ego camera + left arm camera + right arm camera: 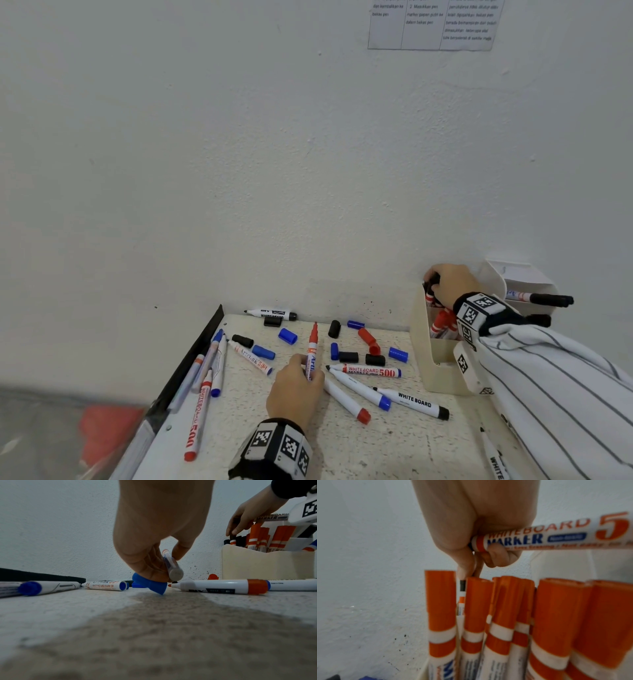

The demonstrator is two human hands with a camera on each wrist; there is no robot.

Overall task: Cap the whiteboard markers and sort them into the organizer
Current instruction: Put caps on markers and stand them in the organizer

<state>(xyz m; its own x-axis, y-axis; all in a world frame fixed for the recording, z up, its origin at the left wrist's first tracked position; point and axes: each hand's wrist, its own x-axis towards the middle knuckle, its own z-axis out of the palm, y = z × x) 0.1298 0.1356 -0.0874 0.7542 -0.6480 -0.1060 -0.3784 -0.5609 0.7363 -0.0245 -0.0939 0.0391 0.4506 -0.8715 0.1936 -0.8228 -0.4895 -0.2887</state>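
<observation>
— The fingers [147, 563] of the left hand [295, 390] were curled round a red marker [312, 346], uncapped, tip toward the wall; a blue cap [150, 584] sat under them on the table [394, 442].

— And rightward?

— Loose caps and markers, then the organizer [442, 373] (cream, against the wall). The right hand [448, 284] pinched a black-ended marker [462, 586] among the red-capped markers [556, 615] inside.
</observation>
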